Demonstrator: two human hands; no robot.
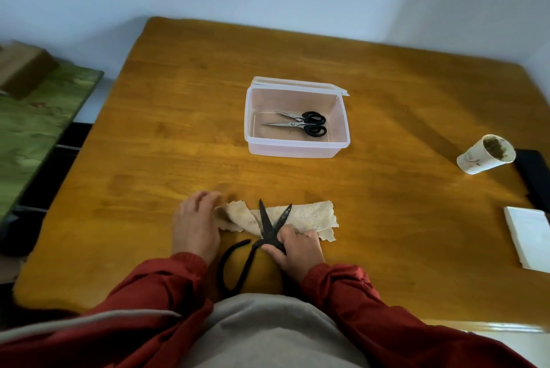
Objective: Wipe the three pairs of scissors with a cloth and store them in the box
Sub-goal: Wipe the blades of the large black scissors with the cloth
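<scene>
head view: right hand (297,250) grips big black scissors (268,230) at the pivot, blades spread open on the cloth (311,218) near the table (148,144) front edge. left hand (195,226) presses the cloth's left end, fingers loosely bent. two small scissors (300,125) lie side by side in the clear box (294,148) mid-table.

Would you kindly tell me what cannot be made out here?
All in the head view.
Large black iron scissors: one handle loop hidden under the right hand.
Frayed beige cloth: left end covered by the left hand.
White flat block and black slab: cut by the right edge.
White paper cup: dark contents too small to identify.
</scene>
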